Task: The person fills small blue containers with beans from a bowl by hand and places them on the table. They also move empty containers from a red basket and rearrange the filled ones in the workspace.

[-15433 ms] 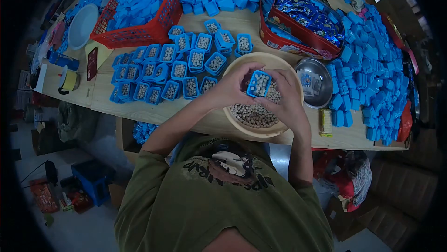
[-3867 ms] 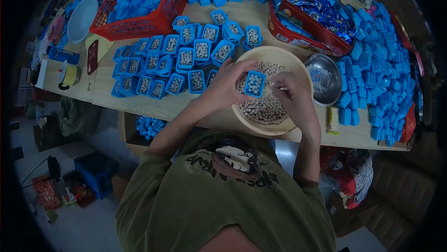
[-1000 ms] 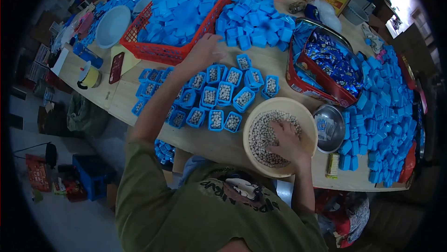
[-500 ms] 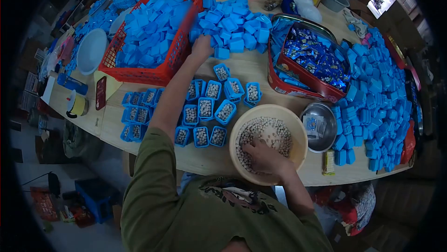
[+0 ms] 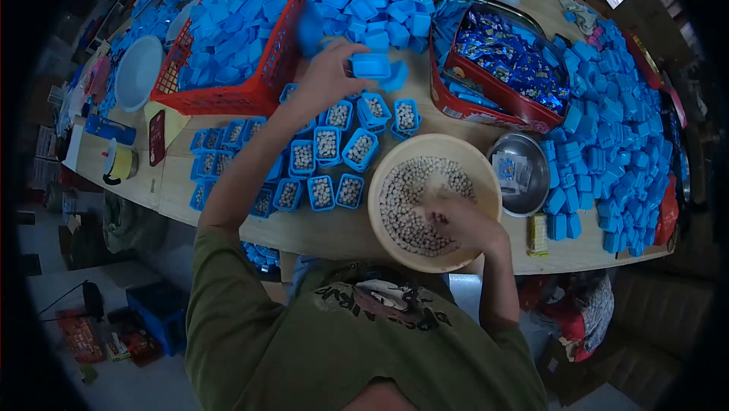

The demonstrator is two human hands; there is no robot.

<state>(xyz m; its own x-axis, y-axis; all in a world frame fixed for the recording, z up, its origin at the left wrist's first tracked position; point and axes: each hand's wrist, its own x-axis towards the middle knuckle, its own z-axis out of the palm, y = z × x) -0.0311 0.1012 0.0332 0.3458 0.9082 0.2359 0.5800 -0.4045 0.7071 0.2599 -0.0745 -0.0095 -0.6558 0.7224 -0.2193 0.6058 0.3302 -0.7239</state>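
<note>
Blue box point(image 5: 370, 67) is pinched in left hand point(image 5: 329, 74) over wooden table point(image 5: 342, 236), right hand point(image 5: 465, 223) curled, contents unclear.

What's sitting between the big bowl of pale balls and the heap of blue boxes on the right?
In the head view, a metal bowl holding small packets sits between the big bowl and the blue boxes, with a yellow pack nearby.
</note>
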